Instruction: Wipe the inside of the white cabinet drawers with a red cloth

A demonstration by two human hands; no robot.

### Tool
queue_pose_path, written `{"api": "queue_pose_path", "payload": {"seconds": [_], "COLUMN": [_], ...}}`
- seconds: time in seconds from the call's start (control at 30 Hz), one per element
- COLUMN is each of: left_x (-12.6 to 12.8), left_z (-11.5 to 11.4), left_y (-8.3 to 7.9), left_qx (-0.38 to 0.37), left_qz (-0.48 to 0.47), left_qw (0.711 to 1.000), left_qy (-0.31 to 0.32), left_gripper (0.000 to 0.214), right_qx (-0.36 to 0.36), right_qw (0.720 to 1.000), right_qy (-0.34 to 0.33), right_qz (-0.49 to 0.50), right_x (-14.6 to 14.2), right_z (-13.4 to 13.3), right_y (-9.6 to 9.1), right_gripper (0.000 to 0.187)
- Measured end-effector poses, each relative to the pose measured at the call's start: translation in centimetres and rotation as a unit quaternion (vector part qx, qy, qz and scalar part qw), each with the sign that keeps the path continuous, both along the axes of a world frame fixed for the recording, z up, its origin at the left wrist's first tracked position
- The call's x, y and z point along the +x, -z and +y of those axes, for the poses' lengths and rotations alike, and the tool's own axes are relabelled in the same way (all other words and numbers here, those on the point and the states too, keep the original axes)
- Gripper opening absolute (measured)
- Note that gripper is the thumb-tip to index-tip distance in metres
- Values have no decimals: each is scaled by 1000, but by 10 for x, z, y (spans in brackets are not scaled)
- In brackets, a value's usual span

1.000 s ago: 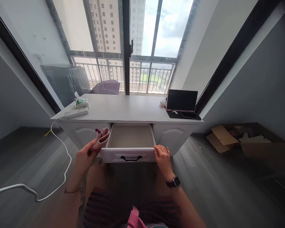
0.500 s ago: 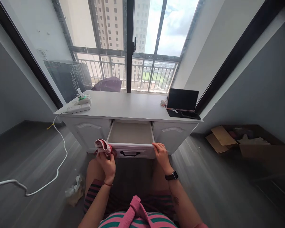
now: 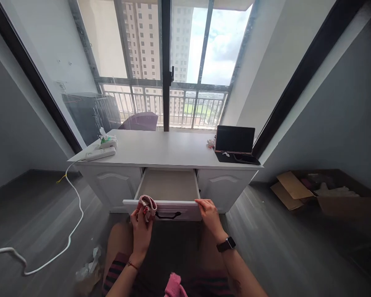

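The left grip [image 3: 141,231] is closed around one pink and white cloth [image 3: 147,202], bunched up at the front of the drawer [image 3: 168,185]; the right grip [image 3: 209,214] has its fingers curled over the drawer's top edge, near the right corner, and holds it there; its thumb is hard to make out; the one drawer is pulled out; its one black handle [image 3: 171,215] has its left end hidden by the cloth; two white doors sit beside the drawer, one on each side; on the counter [image 3: 160,146] are one power strip [image 3: 100,154], one tissue pack [image 3: 109,142] and one dark screen [image 3: 235,139]; one white cord [image 3: 70,239] is cut off at the left; one box [image 3: 348,206] fades into shadow, its insides too dim to name.
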State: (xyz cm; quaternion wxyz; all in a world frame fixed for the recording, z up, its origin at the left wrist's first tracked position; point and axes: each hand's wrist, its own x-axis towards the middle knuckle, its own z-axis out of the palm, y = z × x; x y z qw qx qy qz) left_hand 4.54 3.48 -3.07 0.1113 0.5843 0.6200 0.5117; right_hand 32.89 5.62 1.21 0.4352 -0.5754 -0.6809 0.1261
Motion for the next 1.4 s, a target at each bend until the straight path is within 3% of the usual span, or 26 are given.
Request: {"api": "queue_pose_path", "payload": {"seconds": [0.13, 0.27, 0.37, 0.47, 0.63, 0.83, 0.93, 1.03, 1.17, 1.3, 1.4], "left_x": [27, 57, 62, 55, 71, 130, 145, 142, 125, 104, 85], "left_z": [4, 7, 12, 19, 20, 23, 28, 33, 35, 33, 35], "left_y": [7, 12, 16, 25, 39, 53, 67, 82, 92, 92, 94], "left_qx": [34, 37, 36, 106, 232, 296, 308, 272, 164, 86, 62], "left_qz": [28, 84, 132, 165, 212, 298, 343, 390, 447, 457, 431], "left_qw": [998, 987, 975, 966, 947, 905, 879, 856, 820, 808, 816], "left_qy": [-39, -135, -173, -168, -63, 68, 119, 202, 319, 363, 381], "left_gripper": [47, 45, 42, 32, 28, 33, 35, 34, 33, 47, 61], "right_qx": [-3, 16, 33, 36, 4, -42, -57, -68, -55, -38, -33], "right_qw": [1000, 1000, 999, 999, 1000, 996, 994, 995, 996, 995, 994], "right_qy": [-9, -11, 5, 23, -2, 2, 17, 21, 36, 59, 71], "right_qz": [-6, 1, 7, 8, 13, 74, 88, 72, 60, 72, 78], "right_x": [1, 2, 1, 1, 11, 12, 11, 10, 8, 2, -1], "right_z": [2, 1, 1, 4, 9, 5, 5, 6, 6, 6, 7], "right_y": [-2, 2, 6, 7, 2, -4, -7, -9, -7, -4, -2], "right_gripper": [28, 26, 26, 28, 31, 41, 47, 48, 47, 48, 49]}}
